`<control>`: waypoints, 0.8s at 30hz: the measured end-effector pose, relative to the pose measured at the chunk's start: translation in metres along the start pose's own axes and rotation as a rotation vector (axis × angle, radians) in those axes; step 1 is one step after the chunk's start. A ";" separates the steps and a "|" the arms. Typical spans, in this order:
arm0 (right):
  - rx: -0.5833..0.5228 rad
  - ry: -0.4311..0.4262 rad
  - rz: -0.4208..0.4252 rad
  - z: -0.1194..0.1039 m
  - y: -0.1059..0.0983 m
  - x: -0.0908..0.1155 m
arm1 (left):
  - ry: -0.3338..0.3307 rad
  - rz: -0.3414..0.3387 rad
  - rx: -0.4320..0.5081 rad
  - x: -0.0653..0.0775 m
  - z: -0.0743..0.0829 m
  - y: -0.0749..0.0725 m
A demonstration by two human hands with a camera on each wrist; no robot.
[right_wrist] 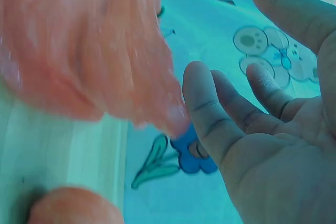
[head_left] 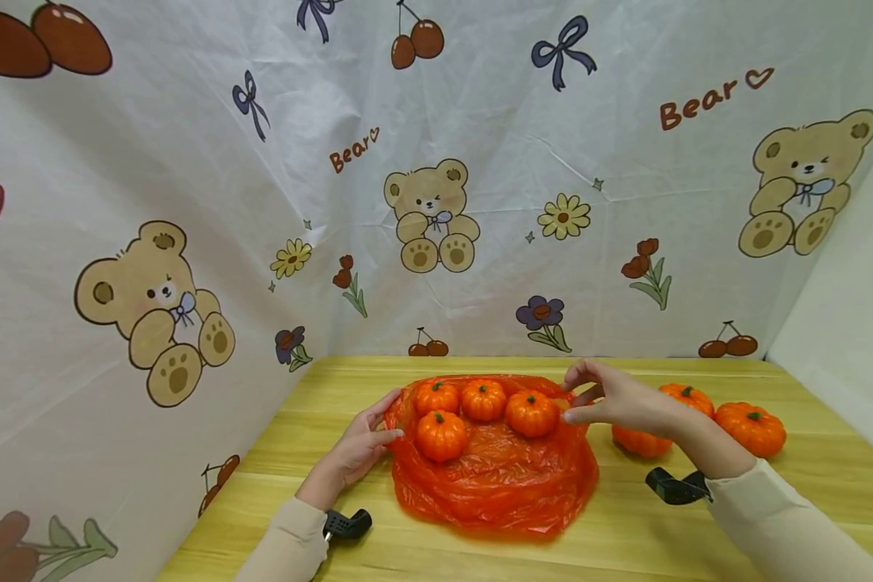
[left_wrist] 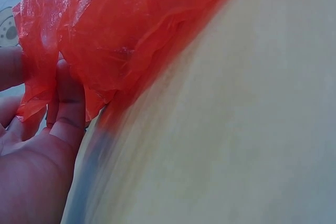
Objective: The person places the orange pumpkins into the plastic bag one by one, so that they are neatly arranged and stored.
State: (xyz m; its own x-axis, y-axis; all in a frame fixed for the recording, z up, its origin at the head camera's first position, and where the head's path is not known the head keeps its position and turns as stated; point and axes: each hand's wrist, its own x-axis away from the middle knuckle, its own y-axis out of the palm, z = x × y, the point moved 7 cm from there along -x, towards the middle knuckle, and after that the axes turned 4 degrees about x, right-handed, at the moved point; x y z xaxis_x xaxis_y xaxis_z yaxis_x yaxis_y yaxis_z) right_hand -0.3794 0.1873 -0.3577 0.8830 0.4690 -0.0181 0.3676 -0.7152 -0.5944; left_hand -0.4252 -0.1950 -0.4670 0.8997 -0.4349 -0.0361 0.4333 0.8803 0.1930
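A thin red plastic bag (head_left: 491,493) lies spread on the table, its mouth facing up. Several small orange pumpkins (head_left: 441,436) with green stems sit in it, mostly toward its far side. At the bag's left edge, my left hand (head_left: 360,444) pinches the film; in the left wrist view the crumpled plastic (left_wrist: 121,30) runs between the fingers (left_wrist: 68,95). My right hand (head_left: 618,396) is by the right edge, near the rightmost bagged pumpkin (head_left: 532,414). Its fingers are spread and loosely bent in the right wrist view, one fingertip right beside the bag's edge (right_wrist: 170,114).
Three more pumpkins (head_left: 751,429) stand on the wooden table (head_left: 829,509) to the right, partly behind my right forearm. White cloth (head_left: 480,113) printed with bears hangs behind and at the left. A black device (head_left: 676,487) is on each wrist.
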 end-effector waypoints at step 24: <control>0.137 0.097 0.218 0.059 -0.064 0.055 | -0.006 -0.001 -0.008 0.001 0.000 0.000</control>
State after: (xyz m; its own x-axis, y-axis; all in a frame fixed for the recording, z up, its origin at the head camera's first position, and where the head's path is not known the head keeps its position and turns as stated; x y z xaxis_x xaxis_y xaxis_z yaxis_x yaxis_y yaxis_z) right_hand -0.3717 0.2893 -0.3681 0.9632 0.2552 -0.0840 0.1290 -0.7137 -0.6884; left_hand -0.4246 -0.1955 -0.4672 0.8990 -0.4368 -0.0308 0.4345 0.8814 0.1855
